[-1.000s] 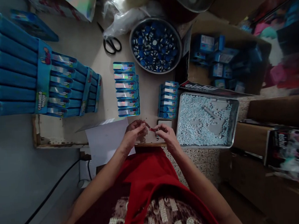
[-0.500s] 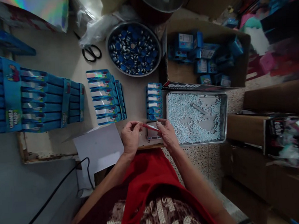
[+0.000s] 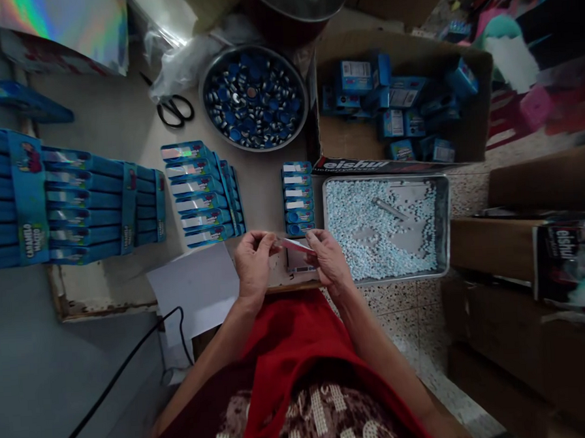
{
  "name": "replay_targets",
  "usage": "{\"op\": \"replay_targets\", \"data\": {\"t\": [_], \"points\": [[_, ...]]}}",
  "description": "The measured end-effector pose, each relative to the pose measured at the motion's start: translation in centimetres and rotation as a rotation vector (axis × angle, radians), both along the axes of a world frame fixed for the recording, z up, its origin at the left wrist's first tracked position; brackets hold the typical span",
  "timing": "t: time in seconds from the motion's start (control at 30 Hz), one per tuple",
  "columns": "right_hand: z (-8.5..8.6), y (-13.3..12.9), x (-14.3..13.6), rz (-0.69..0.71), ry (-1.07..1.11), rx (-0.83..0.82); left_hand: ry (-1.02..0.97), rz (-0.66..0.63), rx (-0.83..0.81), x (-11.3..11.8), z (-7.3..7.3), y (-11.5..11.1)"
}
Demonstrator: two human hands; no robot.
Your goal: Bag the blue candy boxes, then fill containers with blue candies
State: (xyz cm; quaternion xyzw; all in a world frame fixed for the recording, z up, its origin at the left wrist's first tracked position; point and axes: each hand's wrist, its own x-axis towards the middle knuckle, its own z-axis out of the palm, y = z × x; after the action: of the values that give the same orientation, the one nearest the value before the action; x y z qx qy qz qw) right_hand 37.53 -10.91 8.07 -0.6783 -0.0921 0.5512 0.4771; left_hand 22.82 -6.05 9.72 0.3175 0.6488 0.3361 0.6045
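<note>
A small red and white strip [image 3: 296,245] is stretched between my two hands, above the front edge of the table. My left hand [image 3: 255,260] pinches its left end between thumb and fingers. The right end is held in the fingers of my right hand [image 3: 328,256]. Beneath the strip sits a small flat scale [image 3: 299,263], partly covered by my right hand. Just beyond the hands stands a short row of small blue boxes [image 3: 298,196]. A metal tray of pale blue and white pellets [image 3: 365,254] lies right beside my right hand.
Blue boxes [image 3: 197,185] stand left of centre, with larger blue stacks [image 3: 71,204] farther left. Behind are black scissors [image 3: 175,112], a round bowl of blue-and-silver pieces [image 3: 254,97] and a cardboard box [image 3: 340,138] holding blue boxes. White paper [image 3: 193,286] overhangs the front edge.
The view has shifted slightly. Both hands still hold the strip, which has tilted a little, its white face now showing less.
</note>
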Motion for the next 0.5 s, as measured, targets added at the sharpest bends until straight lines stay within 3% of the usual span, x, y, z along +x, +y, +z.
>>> {"op": "replay_targets", "data": {"t": [0.1, 0.2, 0.43, 0.5], "points": [[-0.1, 0.1, 1.2, -0.053, 0.061, -0.023, -0.09, 0.042, -0.061, -0.2, 0.6, 0.0], [-0.2, 0.0, 1.8, 0.038, -0.019, 0.014, -0.107, 0.081, -0.094, -0.5, 1.1, -0.1], [0.4, -0.7, 0.4, 0.221, -0.623, 0.12, -0.1, 0.17, -0.18, -1.4, 1.5, -0.1], [1.0, -1.0, 0.0, 0.28, -0.808, 0.232, -0.131, 0.178, -0.168, -1.6, 1.7, 0.0]]}}
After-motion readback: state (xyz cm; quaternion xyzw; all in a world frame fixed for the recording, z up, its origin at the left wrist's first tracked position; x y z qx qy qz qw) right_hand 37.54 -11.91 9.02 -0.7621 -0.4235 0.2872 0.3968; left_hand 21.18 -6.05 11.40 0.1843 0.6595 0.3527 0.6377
